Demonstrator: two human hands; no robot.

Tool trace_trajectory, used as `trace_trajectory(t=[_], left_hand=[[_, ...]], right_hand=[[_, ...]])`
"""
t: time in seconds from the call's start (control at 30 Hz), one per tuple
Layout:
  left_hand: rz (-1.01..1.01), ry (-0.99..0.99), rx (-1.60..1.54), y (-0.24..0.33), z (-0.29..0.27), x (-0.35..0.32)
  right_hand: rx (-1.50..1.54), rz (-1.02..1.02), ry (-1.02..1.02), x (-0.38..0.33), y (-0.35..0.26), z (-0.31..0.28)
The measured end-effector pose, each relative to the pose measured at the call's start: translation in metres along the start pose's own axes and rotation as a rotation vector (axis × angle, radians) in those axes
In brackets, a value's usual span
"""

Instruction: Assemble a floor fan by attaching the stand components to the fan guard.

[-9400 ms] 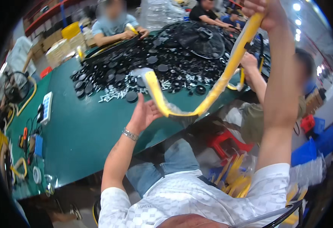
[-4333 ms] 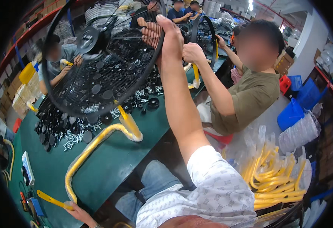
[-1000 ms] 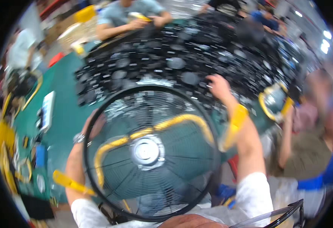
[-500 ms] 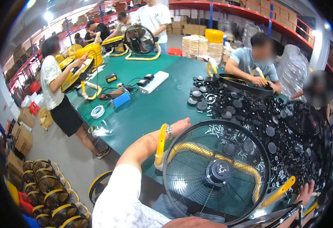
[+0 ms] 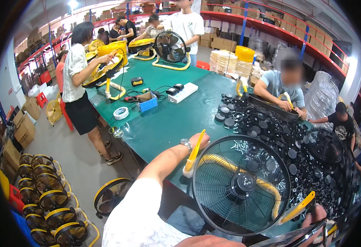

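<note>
A round fan head (image 5: 252,210) with a black wire grille and rim leans in front of me, with a black hub (image 5: 243,183) at its middle. Behind the wires runs a curved yellow tube (image 5: 221,160); its flat yellow ends (image 5: 193,154) stick out on both sides. My left hand (image 5: 201,140) is beside the upper left of the rim, fingers curled in and partly hidden. At the lower right, my right hand (image 5: 318,214) is by the other yellow end (image 5: 304,206), its fingers bent over the dark parts. What either hand holds is hidden.
Black caps, knobs and loose screws (image 5: 271,131) cover the right of the green table (image 5: 160,136). Further off lie a tape roll (image 5: 120,113), a blue box (image 5: 147,103) and a white power strip (image 5: 183,93). Co-workers handle fans opposite and left. Finished-looking fans (image 5: 51,199) crowd the floor.
The whole view has shifted, so the scene sits further right and lower. My right hand's fingers were spread and raised; now they are lower and bent. My left hand stays by the rim.
</note>
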State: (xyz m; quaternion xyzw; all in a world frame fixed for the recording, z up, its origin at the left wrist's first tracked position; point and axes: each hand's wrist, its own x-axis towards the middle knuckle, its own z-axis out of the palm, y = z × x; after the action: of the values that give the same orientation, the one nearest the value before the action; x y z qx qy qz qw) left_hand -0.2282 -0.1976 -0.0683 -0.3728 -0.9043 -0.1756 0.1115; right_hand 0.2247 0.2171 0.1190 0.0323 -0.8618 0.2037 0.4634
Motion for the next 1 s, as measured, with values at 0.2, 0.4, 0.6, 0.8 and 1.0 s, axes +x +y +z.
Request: trace_trajectory(t=[0.2,0.4,0.6,0.8,1.0], left_hand=[[-0.449,0.416,-0.756,0.022,-0.102,-0.081],[-0.095,0.719,-0.955,0.139,-0.199,-0.148],[0.42,-0.197,-0.611,0.237,-0.155,-0.095],[0.396,-0.654,-0.312,0.265,-0.068,-0.052],[0.396,-0.489,-0.332,0.261,-0.069,-0.05]], right_hand=[[0.062,-0.115,-0.314,0.024,-0.065,0.043],[0.128,-0.083,-0.653,0.021,-0.055,0.093],[0.133,-0.045,-1.162,0.017,-0.024,0.15],[0.139,0.049,-1.254,0.006,-0.021,0.173],[0.119,0.019,-1.136,-0.002,-0.017,0.168]])
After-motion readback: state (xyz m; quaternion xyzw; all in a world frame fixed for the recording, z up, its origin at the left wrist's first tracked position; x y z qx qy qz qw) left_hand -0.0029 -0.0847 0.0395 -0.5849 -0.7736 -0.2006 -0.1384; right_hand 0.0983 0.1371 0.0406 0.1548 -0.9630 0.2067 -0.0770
